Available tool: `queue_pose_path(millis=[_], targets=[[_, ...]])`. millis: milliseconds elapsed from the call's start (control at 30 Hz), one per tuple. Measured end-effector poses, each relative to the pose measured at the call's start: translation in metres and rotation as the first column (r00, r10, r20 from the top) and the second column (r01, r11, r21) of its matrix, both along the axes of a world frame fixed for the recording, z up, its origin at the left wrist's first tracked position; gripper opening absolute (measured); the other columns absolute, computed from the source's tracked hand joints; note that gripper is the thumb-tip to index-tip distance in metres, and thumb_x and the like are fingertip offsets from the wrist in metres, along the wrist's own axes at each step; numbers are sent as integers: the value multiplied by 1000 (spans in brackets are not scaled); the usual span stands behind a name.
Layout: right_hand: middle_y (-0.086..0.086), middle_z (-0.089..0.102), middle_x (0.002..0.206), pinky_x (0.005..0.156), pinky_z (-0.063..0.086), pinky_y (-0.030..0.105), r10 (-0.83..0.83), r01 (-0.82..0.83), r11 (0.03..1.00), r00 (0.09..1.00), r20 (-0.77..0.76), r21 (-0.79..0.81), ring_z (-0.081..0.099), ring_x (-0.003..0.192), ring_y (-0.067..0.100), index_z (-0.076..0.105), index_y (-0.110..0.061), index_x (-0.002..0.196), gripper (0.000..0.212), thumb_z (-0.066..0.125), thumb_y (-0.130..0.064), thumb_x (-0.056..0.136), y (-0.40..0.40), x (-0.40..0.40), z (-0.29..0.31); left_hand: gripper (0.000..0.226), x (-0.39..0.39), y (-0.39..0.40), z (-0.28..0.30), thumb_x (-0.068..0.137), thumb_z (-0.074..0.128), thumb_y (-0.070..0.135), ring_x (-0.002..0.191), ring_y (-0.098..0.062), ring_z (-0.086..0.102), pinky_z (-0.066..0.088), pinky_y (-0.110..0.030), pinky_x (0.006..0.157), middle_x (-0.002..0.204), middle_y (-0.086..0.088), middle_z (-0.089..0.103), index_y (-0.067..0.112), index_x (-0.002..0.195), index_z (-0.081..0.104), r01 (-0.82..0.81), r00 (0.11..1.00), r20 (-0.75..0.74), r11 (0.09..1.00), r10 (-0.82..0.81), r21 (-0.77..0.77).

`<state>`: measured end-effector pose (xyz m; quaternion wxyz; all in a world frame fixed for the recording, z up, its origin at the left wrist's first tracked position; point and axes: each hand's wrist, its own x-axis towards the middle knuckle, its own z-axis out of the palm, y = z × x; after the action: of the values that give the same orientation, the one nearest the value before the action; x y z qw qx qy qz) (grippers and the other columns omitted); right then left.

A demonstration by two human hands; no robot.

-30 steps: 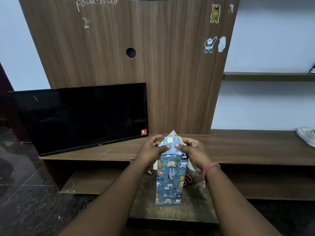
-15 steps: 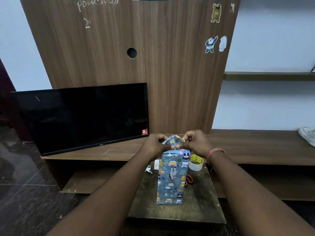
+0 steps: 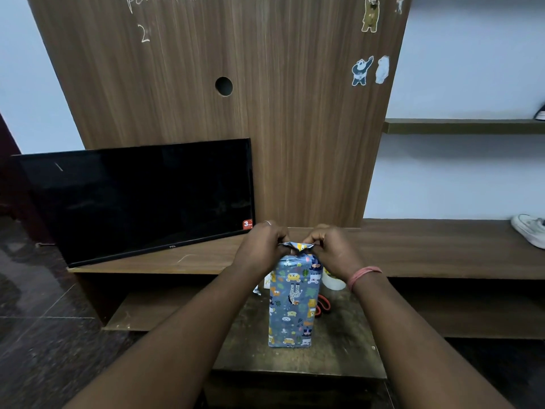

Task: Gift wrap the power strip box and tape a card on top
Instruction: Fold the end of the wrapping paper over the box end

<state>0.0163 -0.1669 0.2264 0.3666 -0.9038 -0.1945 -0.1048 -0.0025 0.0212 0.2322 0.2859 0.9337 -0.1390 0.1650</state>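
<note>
Fingers: both sets curled and pinching the folded paper flap (image 3: 298, 246) at the top end of the wrapped box (image 3: 293, 302). Left hand (image 3: 261, 246) grips the flap's left end; right hand (image 3: 331, 249) grips its right end. Fingertips of the two hands sit close together, with only the crumpled flap showing between them. One ring on a left finger; one pink band (image 3: 364, 276) around the right wrist.

Wrapped box: count 1. Stands upright on its short end, fully covered in blue paper with small cartoon animals. Lower end rests near the centre of a small dark wooden stool (image 3: 339, 358), count 1.

Behind the box on the stool, partly hidden:
- tape roll (image 3: 331, 280), count 1, pale, just right of the box, under the right wrist.
- red-handled item (image 3: 323, 304), count 1, touching or just beside the box's right edge; too hidden to identify.
- scraps of white paper (image 3: 259, 287) at the box's left edge; number cannot be told.

Farther out: wooden TV unit (image 3: 442, 246) with a tall back panel. One black television (image 3: 141, 199), screen dark, leans on it to the left. Stickers on the panel (image 3: 370, 14): 3 bears plainly seen. White shoe (image 3: 529, 230), count 1, on the unit's top at far right.
</note>
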Motion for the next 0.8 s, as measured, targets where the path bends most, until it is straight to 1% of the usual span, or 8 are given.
queue_pose_path(millis=[100,167,233,267,367,500,667,800], targets=[[-7,59,84,74,53,40,-52,52,999,998,33,-9,61,80,17,70,-18,73,31,61,11,81,5,-6,-5,20,-2,6,-1,75,87,35,80,-5,57,49,-34,71,86,6,64,20,77,74,47,998,-26,997,-49,-56],[-5,59,85,73,53,40,-69,73,996,993,92,-42,60,79,16,67,-19,72,30,63,10,77,3,-8,-8,28,-8,10,1,67,89,47,83,-1,61,51,-31,72,88,11,70,27,84,78,102,992,-73,992,-108,-79],[-6,62,85,70,52,37,-96,105,993,985,146,-50,59,78,14,69,-20,74,30,64,9,76,2,-11,-12,41,-10,12,0,62,86,58,84,-3,62,53,-35,72,87,14,71,32,93,78,135,989,-61,991,-133,21],[-6,64,86,69,52,35,-108,118,992,979,171,-51,60,79,14,72,-21,77,30,63,9,76,3,-13,-14,42,-10,13,-3,62,84,58,84,-5,60,54,-38,70,85,14,70,33,94,77,134,991,-37,988,-132,73],[-2,71,88,70,49,30,-81,108,991,957,280,-82,64,83,19,79,-18,88,32,62,6,76,5,-20,-16,33,-12,13,-8,65,87,47,87,-9,58,53,-40,73,84,14,68,32,93,77,97,995,11,989,-99,115],[-2,67,81,68,35,21,-7,71,987,917,398,-146,63,79,21,81,-17,98,34,67,5,76,-3,-27,-19,37,-20,11,-14,74,87,35,108,-18,55,48,-38,89,105,4,70,21,107,77,60,997,44,994,-65,92],[-1,73,91,75,51,30,49,43,975,916,399,-217,64,86,25,79,-16,105,43,68,9,72,-11,-30,-23,24,-25,3,-21,80,82,19,107,-21,57,48,-37,86,102,0,68,13,103,78,47,994,91,995,-55,92],[0,74,96,76,48,27,68,41,969,904,421,-245,64,86,25,79,-14,106,41,67,7,73,-13,-37,-20,20,-29,2,-19,81,79,19,100,-19,60,51,-39,80,97,3,67,18,101,79,54,991,112,992,-66,111]])
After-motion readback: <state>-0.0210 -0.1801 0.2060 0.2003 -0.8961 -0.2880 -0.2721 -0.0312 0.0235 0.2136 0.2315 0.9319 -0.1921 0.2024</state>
